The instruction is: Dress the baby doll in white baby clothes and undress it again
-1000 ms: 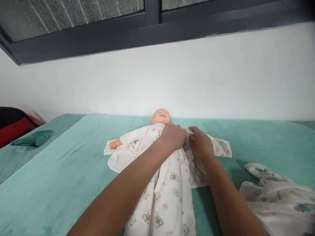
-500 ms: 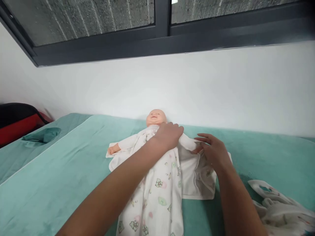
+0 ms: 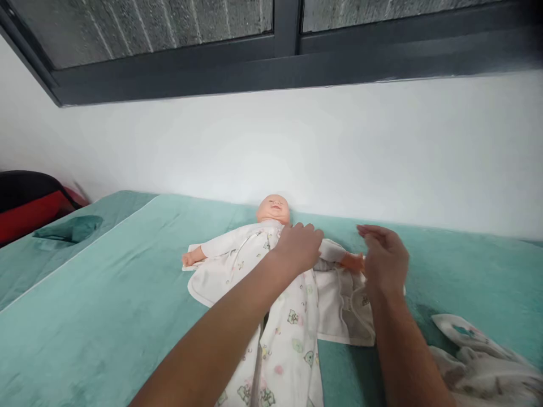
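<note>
A baby doll [image 3: 274,208] lies on its back, its head toward the wall. It wears a white garment [image 3: 292,316] with a small green and pink print, spread over its body and legs. My left hand [image 3: 299,246] is closed around the doll's upper arm and sleeve at the shoulder; its fingertips are hidden. My right hand [image 3: 386,260] is beside the doll's bare hand [image 3: 353,262], fingers half curled with nothing visible between them. Whether it touches the doll's hand I cannot tell. An opened white flap [image 3: 345,319] lies flat under that arm.
A teal cover [image 3: 106,299] spreads over the bed. Crumpled white printed cloth [image 3: 479,362] lies at the lower right. A red and black bag [image 3: 34,206] and a dark teal piece [image 3: 70,229] are at far left. Behind are a white wall [image 3: 190,147] and a dark window frame [image 3: 169,73].
My right hand has moved right and up a little, off the sleeve end, and the doll's hand now shows. The doll's arm lies straighter outward. My left hand stays at the shoulder.
</note>
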Available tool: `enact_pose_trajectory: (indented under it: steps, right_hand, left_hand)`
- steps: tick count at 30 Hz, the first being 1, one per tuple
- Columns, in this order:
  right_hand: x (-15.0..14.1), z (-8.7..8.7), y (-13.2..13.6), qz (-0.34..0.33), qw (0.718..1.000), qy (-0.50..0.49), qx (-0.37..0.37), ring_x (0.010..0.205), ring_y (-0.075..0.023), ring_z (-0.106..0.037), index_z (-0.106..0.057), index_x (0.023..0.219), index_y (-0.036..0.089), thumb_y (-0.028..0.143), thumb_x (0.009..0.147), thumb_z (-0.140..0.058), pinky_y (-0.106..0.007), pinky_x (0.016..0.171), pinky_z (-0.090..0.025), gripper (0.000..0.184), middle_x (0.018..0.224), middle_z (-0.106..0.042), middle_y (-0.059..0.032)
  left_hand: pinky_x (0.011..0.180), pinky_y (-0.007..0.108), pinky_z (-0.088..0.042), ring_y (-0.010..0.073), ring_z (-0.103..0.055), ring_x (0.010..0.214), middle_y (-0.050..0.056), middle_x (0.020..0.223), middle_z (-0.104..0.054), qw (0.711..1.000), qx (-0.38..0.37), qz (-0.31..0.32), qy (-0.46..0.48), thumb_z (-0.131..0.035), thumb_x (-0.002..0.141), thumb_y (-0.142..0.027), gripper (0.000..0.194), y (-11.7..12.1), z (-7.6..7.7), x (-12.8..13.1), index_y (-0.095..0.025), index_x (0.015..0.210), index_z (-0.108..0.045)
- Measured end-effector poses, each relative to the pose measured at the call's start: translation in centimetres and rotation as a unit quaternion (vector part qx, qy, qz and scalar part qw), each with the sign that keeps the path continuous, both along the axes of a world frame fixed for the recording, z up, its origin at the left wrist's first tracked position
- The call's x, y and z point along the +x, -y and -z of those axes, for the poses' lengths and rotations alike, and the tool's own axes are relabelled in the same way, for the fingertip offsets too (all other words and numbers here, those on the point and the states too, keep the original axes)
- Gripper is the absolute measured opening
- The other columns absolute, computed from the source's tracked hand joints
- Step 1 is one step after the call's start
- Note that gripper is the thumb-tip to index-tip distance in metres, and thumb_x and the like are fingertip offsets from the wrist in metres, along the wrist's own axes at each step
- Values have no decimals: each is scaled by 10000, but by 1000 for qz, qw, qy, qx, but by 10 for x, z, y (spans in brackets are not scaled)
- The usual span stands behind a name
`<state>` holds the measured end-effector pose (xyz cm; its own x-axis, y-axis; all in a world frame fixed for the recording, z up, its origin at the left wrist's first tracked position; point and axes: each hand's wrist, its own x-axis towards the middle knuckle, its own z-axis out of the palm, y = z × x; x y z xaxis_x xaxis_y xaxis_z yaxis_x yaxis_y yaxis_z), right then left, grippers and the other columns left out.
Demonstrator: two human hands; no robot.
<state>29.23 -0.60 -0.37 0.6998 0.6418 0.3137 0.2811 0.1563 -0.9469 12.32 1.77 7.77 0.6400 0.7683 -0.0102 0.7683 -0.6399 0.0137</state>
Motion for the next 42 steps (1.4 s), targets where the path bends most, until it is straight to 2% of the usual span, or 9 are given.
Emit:
enact_pose_trajectory:
  steps: [3, 6, 11, 18, 22, 26, 34, 38, 42]
  right_hand:
    - [-38, -2, 0, -122, 986, 106, -35, 989, -253, -622, -671, 984, 213, 392, 867, -494, -433, 899, -459, 278, 1039, -707, -81]
    - [-73, -3, 4, -239, 945, 217, -48, 1120, -280, -565, -654, 1038, 244, 468, 885, -526, -483, 1015, -375, 300, 1163, -673, -77]
    - [-92, -2, 10, -276, 929, 234, -77, 1282, -285, -433, -565, 1106, 284, 502, 855, -595, -511, 1097, -266, 334, 1363, -546, -46]
    - [-95, -10, 17, -303, 928, 206, -71, 1187, -254, -443, -566, 838, 246, 477, 816, -665, -399, 929, -395, 252, 1298, -504, -37]
    - [-99, -13, 21, -315, 922, 222, -49, 884, -197, -489, -522, 704, 220, 465, 842, -649, -329, 721, -392, 308, 936, -542, -27]
    - [-93, -14, 22, -325, 909, 251, -66, 643, -149, -392, -365, 592, 209, 501, 824, -668, -314, 617, -317, 481, 626, -392, 33]
    - [-74, -15, 17, -337, 877, 331, -91, 688, -173, -489, -371, 540, 205, 593, 853, -598, -315, 677, -354, 547, 610, -476, 5]
    - [-70, -16, 19, -299, 840, 445, -81, 741, -208, -520, -351, 506, 209, 613, 893, -517, -336, 725, -346, 583, 550, -503, -19]
    - [-72, -11, 31, -258, 817, 490, -159, 769, -226, -528, -442, 525, 217, 612, 938, -397, -339, 724, -336, 573, 595, -547, -44]
  left_hand:
    - [970, 431, -449, 247, -592, 1109, 68, 1157, -659, 989, 33, -25, 144, -449, 961, -321, 238, 16, 7, -30, -212, 1115, -596]
    - [1044, 395, -418, 229, -516, 1260, 61, 1368, -556, 938, 58, -134, 316, -447, 965, -352, 294, 21, 20, -71, -236, 1211, -558]
    - [1100, 412, -372, 243, -448, 1338, 79, 1436, -473, 880, -21, -194, 432, -549, 911, -435, 340, 14, 47, -105, -232, 1183, -546]
    - [907, 383, -434, 236, -522, 1107, 81, 1162, -581, 877, 78, -157, 448, -629, 869, -385, 198, 23, 50, -102, -209, 862, -540]
    - [740, 341, -394, 180, -478, 757, 10, 698, -547, 890, 162, -131, 407, -530, 937, -377, 331, 28, 51, -103, -208, 664, -449]
    - [660, 323, -346, 156, -420, 625, -14, 511, -422, 881, 200, -113, 414, -440, 975, -311, 447, 32, 55, -108, -205, 554, -335]
    - [685, 336, -339, 165, -467, 644, -8, 510, -441, 905, 186, -139, 357, -424, 972, -322, 455, 44, 70, -137, -199, 536, -387]
    - [668, 329, -343, 176, -498, 685, 4, 577, -495, 913, 128, -174, 346, -405, 981, -382, 455, 54, 79, -150, -203, 563, -413]
    - [700, 333, -374, 208, -528, 803, 17, 670, -565, 922, 71, -165, 343, -425, 966, -479, 415, 68, 85, -160, -211, 658, -497]
